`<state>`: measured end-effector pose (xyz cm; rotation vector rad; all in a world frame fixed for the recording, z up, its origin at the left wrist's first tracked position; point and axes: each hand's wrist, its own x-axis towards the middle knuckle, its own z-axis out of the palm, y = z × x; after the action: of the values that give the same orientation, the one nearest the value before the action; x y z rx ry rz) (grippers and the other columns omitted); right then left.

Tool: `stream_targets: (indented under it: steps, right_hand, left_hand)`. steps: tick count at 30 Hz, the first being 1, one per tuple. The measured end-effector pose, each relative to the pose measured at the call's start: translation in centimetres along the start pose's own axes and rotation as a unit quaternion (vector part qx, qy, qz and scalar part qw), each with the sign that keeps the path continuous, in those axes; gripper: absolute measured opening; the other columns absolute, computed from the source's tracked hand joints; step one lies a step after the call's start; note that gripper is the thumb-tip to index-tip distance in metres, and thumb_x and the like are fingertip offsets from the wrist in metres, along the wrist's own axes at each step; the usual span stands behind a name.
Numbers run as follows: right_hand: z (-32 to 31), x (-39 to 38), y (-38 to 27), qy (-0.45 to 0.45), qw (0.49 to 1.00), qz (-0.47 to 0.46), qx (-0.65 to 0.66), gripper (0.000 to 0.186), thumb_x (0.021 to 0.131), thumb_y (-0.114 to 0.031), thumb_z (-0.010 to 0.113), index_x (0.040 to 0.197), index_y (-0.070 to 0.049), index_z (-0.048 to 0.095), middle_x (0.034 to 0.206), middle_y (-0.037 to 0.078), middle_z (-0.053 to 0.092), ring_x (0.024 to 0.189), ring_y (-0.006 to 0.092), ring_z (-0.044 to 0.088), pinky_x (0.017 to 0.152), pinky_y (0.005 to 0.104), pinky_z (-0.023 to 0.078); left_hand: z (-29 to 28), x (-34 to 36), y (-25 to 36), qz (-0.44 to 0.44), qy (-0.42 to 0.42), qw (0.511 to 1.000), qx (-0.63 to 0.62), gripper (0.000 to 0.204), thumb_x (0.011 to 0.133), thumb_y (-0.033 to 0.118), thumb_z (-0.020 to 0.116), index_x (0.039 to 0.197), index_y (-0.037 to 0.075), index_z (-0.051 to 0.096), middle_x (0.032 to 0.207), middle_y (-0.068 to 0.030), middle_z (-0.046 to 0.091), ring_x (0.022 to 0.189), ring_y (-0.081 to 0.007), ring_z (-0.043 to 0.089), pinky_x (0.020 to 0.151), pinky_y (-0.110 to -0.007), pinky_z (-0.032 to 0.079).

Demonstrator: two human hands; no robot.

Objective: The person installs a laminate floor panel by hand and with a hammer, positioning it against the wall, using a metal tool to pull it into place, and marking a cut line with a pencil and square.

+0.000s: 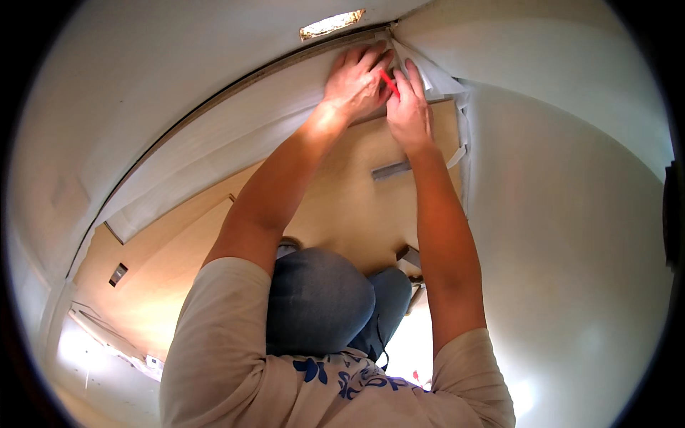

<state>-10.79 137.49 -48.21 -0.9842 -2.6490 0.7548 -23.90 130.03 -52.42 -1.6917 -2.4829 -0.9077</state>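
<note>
Both my arms reach forward into a corner where two white walls meet the floor. My left hand (354, 80) lies flat, fingers spread, pressing a white sheet (235, 135) against the base of the far wall. My right hand (409, 107) is closed around a thin red tool (389, 82), whose tip points into the corner just beside my left fingers. The sheet is folded and creased at the corner (435, 78). The tool's tip is partly hidden between my hands.
A tan wooden floor (342, 207) lies below my arms, with a grey flat strip (390, 170) on it near the right wall. My bent knees in jeans (321, 299) fill the lower middle. A white wall (571, 235) stands close on the right. A small dark object (118, 274) lies far left.
</note>
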Motion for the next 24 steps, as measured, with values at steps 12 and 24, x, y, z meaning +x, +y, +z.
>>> stream_targets:
  steps: [12,24]
  right_hand:
    - [-2.3,-11.4,-1.3,0.214,0.798,0.366,0.429,0.029,0.107,-0.028,0.059,0.104,0.001,0.063,0.077,0.007,0.063,0.068,0.0148,0.062,0.063,0.0284,0.051]
    - [1.7,-8.0,0.8,0.271,0.836,0.294,0.375,0.016,0.099,-0.015,0.065,0.108,-0.001,0.063,0.101,0.010,0.071,0.074,0.0113,0.064,0.066,0.0272,0.055]
  left_hand:
    - [-0.1,0.0,0.4,0.015,-0.009,1.000,0.017,0.065,0.083,0.043,0.078,0.135,0.007,0.066,0.147,-0.0104,0.057,0.129,-0.0327,0.053,0.109,-0.049,0.044]
    - [-0.2,0.0,0.7,0.015,0.000,1.000,0.018,0.064,0.083,0.041,0.078,0.137,0.008,0.065,0.146,-0.0102,0.057,0.130,-0.0308,0.053,0.110,-0.048,0.044]
